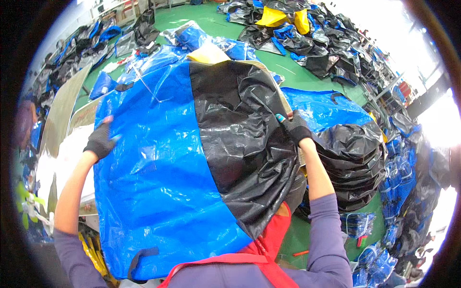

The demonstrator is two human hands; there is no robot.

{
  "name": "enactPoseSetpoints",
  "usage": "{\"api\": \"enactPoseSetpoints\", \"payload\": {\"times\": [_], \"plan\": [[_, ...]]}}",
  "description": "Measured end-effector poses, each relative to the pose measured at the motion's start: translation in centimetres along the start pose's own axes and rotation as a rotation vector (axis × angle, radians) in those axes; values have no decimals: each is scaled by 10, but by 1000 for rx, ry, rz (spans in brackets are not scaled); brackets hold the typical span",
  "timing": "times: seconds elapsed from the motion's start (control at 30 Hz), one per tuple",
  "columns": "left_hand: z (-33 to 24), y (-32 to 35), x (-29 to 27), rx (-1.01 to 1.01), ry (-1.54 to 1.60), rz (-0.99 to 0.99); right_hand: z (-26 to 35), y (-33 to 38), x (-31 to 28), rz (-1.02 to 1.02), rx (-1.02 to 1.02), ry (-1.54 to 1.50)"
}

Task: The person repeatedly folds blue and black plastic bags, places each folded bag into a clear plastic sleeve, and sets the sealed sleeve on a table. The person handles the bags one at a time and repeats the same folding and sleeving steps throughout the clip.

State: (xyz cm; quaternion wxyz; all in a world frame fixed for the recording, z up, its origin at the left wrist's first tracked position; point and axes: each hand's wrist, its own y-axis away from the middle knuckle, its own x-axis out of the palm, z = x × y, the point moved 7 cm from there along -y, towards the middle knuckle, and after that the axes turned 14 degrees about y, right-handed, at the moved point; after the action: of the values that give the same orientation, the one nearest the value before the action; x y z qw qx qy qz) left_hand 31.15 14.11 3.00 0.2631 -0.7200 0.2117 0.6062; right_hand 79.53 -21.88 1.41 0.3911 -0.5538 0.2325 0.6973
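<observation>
A large glossy bag, blue on the left (158, 168) with a black panel (235, 125) on the right, lies spread before me and hangs over my front. My left hand (100, 140), in a dark fingertip-less glove, grips its left edge, thumb on top. On the opposite side my right hand (295, 127), gloved the same way, is closed on the black edge. A dark strap loop (139, 261) shows at the bag's near left corner, and a smaller dark strap (124, 87) at its far left. The fingers under the sheet are hidden.
To the right lies a stack of blue and black bags (350, 163). Folded blue bundles (357, 223) sit on the green floor (177, 17). Heaps of black and blue sheeting (307, 43) lie farther off. A pale board (65, 113) stands at left.
</observation>
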Motion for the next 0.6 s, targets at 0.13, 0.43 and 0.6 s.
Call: {"api": "enactPoseSetpoints", "payload": {"times": [0.13,0.43,0.6], "plan": [[-225,9,53,670,470,312,41,1,25,-225,-196,526],[-334,2,146,768,446,74,2,-14,-48,-70,-302,-208],[-342,2,126,705,378,152,-30,32,21,408,91,-306]]}}
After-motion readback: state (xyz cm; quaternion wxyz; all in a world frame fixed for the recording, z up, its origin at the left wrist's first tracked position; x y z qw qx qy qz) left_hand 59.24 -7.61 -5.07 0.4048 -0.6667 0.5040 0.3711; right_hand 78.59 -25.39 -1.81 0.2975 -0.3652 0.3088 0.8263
